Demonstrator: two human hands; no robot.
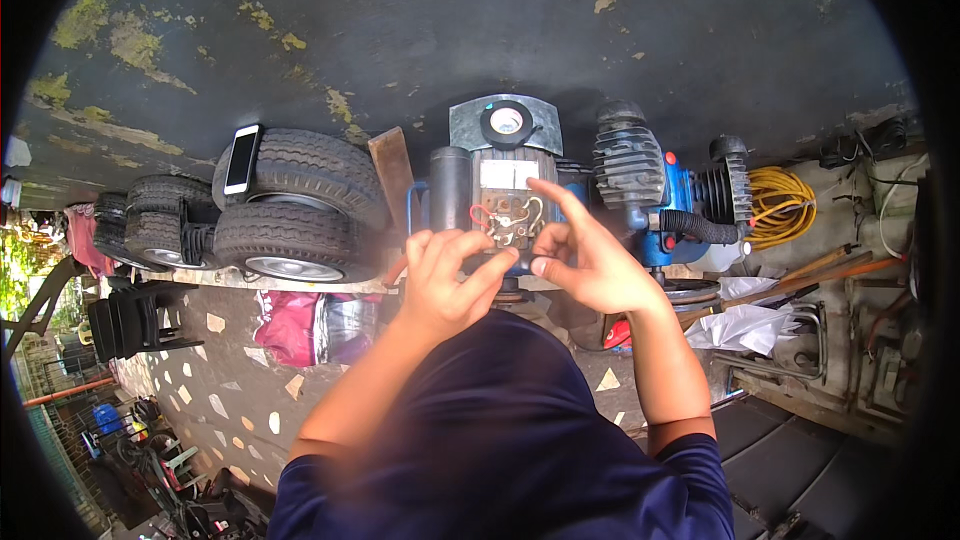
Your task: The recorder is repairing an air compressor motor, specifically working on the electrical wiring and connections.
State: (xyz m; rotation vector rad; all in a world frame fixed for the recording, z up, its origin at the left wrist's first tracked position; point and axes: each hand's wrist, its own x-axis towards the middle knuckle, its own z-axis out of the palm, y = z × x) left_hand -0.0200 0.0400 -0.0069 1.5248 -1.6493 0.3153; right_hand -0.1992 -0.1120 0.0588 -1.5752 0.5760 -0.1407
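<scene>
An electric motor (pixel 541 162) stands in front of me, with its terminal block (pixel 510 218) exposed and red and white wires (pixel 537 210) around it. My left hand (pixel 450 275) is at the block's near left edge, thumb and fingers pinched together. My right hand (pixel 597 262) is at the near right edge, its index finger stretched out, the thumb and other fingers curled close together. Anything in either pinch is too small or hidden to name. A black cylinder (pixel 450 190) sits along the motor's left side. Beyond it, a tape roll (pixel 507 122) rests on a grey metal plate (pixel 464 126).
Right of the motor is a blue compressor pump (pixel 680 190) with finned heads; a coiled yellow hose (pixel 785 205) lies behind it. Stacked tires (pixel 310 175) stand to the left, a phone (pixel 242 160) on top. A wooden board (pixel 391 175) leans between. Poles (pixel 800 280) lie right.
</scene>
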